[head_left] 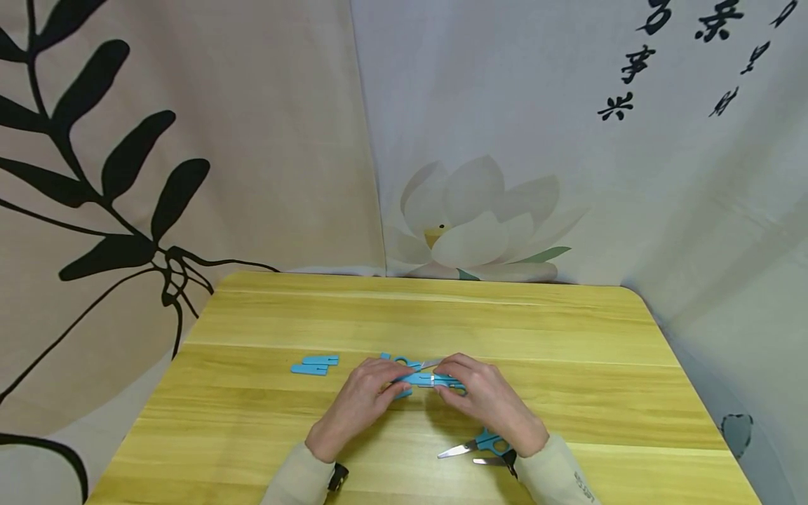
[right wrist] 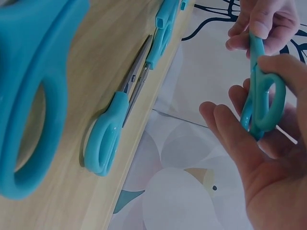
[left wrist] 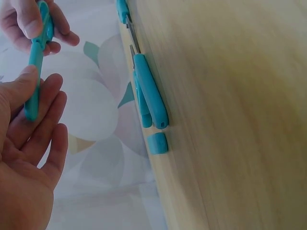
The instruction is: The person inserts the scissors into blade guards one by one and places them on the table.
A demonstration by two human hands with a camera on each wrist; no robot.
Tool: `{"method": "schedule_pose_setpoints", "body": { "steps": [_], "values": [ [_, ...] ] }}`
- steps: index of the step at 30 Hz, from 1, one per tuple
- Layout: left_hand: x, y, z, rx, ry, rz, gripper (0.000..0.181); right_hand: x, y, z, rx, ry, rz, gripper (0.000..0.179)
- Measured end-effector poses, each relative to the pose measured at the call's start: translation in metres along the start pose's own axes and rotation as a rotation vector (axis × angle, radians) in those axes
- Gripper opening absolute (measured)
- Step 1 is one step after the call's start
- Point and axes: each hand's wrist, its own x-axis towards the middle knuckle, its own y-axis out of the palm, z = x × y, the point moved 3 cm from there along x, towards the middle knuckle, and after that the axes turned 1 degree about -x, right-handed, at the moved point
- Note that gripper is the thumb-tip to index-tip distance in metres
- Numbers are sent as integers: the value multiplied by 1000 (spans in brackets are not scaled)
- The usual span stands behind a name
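While the left hand (head_left: 366, 386) pinches a blue blade sheath (head_left: 414, 379) between thumb and fingers, the right hand (head_left: 482, 393) pinches the handles of the blue-handled scissors (head_left: 448, 381) fitted to it, thumb on one side and fingers on the other. Sheath and scissors make one nearly level line between the two grips, the sheath end at nine o'clock under the left fingertips, the finger loops at three o'clock within the right grip. A loose pair of scissors (head_left: 414, 365) lies on the wooden table (head_left: 536, 330) just beyond the held pair, toward twelve o'clock, its metal blade bare, and a small blue piece (head_left: 385, 355) sits at ten. Well out at nine o'clock two blue pieces (head_left: 309, 369) lie side by side. Toward five o'clock, near the right wrist, rests another pair of scissors (head_left: 489, 440), bare blade pointing to nine, beside a second blade (head_left: 487, 461) whose handle is hidden.
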Motion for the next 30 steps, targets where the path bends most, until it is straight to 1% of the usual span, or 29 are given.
{"method": "schedule_pose_setpoints", "body": {
  "steps": [7,13,21,26,30],
  "values": [
    [1,-1,-1,1,3,-2,26,0,0,0,0,-8,-4,23],
    [0,0,0,13,2,13,26,0,0,1,-10,-27,-18,24],
    [2,1,-2,66,39,27,23,1,2,2,-44,-70,-31,27],
    [3,0,-3,60,32,18,23,0,3,1,-27,-58,-32,26],
    [2,2,-3,61,40,9,24,-2,3,-1,7,-37,-27,24]
  ]
}}
